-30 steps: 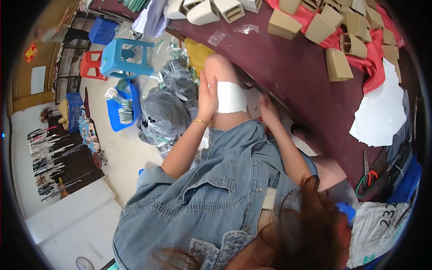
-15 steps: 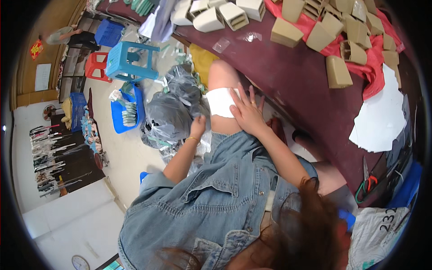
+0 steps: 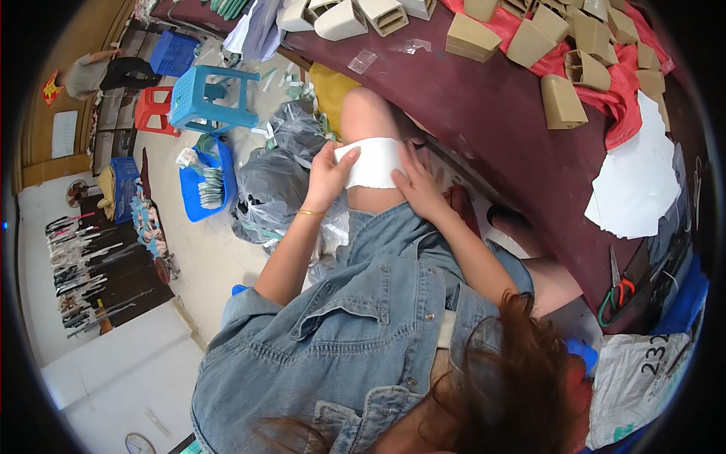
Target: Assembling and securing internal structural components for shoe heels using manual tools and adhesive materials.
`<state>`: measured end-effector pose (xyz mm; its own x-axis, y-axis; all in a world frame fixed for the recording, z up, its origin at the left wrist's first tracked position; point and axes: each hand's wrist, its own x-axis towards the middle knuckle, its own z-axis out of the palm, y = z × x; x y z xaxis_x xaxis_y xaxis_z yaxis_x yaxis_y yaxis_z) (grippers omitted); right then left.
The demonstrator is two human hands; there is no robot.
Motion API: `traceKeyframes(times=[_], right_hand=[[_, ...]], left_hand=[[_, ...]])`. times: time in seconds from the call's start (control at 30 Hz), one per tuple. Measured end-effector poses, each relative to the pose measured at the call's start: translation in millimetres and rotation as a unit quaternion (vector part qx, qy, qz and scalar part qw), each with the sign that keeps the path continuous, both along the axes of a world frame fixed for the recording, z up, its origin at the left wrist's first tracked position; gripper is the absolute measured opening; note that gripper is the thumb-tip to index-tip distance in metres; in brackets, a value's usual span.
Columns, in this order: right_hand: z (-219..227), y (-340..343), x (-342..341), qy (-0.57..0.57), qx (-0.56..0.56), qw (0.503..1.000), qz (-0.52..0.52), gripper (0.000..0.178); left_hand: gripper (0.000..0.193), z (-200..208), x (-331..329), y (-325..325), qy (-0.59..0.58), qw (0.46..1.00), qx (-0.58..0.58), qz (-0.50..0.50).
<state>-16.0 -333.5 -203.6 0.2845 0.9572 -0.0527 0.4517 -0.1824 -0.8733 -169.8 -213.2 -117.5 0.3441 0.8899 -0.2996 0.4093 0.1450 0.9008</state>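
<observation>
Fingers of the left hand (image 3: pixel 327 178) gripping the left edge of a white sheet (image 3: pixel 376 164), thumb on top. Lies across the bare thigh (image 3: pixel 370 201), between both hands. At its right edge, partly covered by outstretched, ungripping fingers of the right hand (image 3: pixel 420 187).

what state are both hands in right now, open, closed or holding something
Left hand: partly curled over the left edge of the white paper; firm grip cannot be told.
Right hand: open, at the paper's right edge.
</observation>
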Motion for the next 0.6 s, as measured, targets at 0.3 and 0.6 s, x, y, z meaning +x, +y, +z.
traceKeyframes(times=[0.3,0.6], right_hand=[[107,-67,50,0.238,0.089,0.957,-0.141,0.030],[135,-108,74,0.316,0.030,0.943,-0.097,0.023]], left_hand=[[0.021,63,61,-33,-0.069,0.944,-0.175,-0.273],[0.041,85,103,-51,-0.118,0.909,-0.208,-0.342]])
